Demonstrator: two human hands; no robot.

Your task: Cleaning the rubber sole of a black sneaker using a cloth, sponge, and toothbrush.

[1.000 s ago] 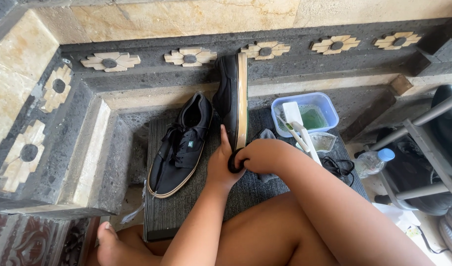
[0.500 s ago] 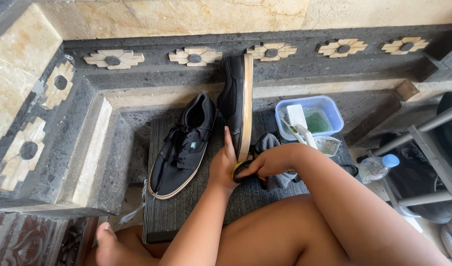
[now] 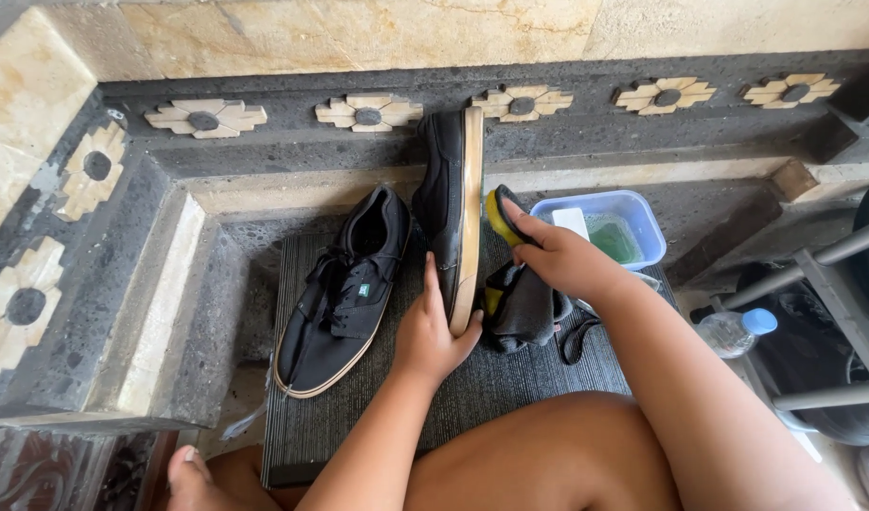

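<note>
A black sneaker (image 3: 447, 189) with a tan sole stands on its side on a dark ribbed mat (image 3: 510, 388). My left hand (image 3: 433, 326) holds its heel end, thumb along the upper. My right hand (image 3: 558, 255) grips a yellow and dark sponge (image 3: 499, 216) just right of the sole's edge. The second black sneaker (image 3: 345, 289) lies flat to the left, laces up. A crumpled black cloth (image 3: 522, 308) sits beneath my right hand.
A blue plastic tub (image 3: 633, 220) with greenish liquid and a white object stands behind my right hand. A clear bottle with blue cap (image 3: 733, 329) lies at right by metal chair legs (image 3: 813, 284). Stone steps with flower tiles (image 3: 207, 118) enclose the mat. My bare knee and foot are below.
My right hand has lifted from the heel of the upright sneaker and moved up along the sole, now holding the sponge. The left hand stays at the heel.
</note>
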